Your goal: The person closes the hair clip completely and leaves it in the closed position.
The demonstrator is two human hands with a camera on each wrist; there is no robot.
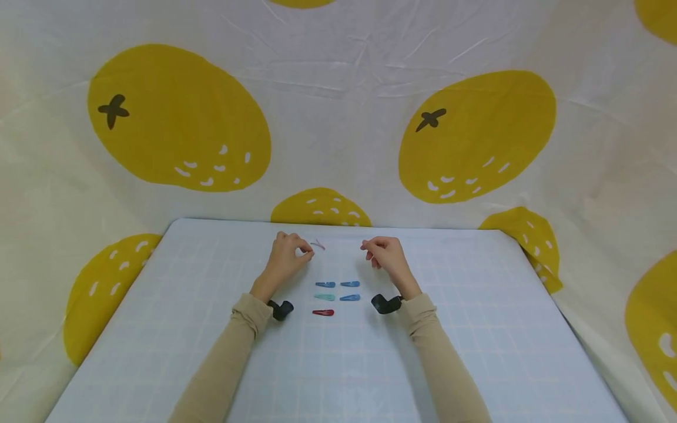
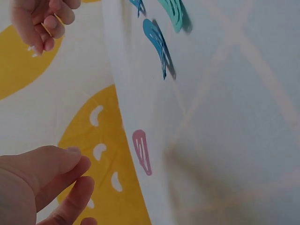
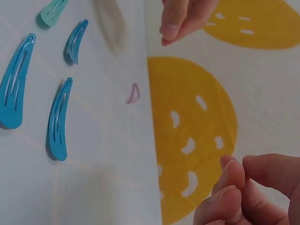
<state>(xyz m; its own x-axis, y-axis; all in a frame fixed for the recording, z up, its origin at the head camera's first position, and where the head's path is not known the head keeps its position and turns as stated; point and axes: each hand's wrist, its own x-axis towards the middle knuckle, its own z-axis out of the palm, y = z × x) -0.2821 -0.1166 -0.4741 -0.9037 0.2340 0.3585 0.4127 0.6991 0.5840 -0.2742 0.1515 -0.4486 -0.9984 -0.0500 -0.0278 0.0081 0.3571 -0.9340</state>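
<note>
My left hand [image 1: 288, 255] is just left of a pink snap hair clip [image 1: 318, 244] near the table's far edge. In the left wrist view that clip [image 2: 142, 152] sits apart from the fingertips [image 2: 72, 157], and nothing shows between them. To the right, my right hand [image 1: 387, 256] has loosely bent fingers, thumb near the index fingertip [image 3: 229, 171], with nothing visible in them. Nearer to me are blue hair clips [image 1: 350, 284], a mint-green hair clip [image 1: 325, 297] and a dark red hair clip [image 1: 323, 312], laid in two short columns between the forearms.
A pale checked cloth covers the table [image 1: 502, 329]. Behind the table's far edge hangs a white curtain [image 1: 333, 129] with large yellow fruit prints. Black wrist cameras [image 1: 386, 304] jut inward from both wrists, close to the clips.
</note>
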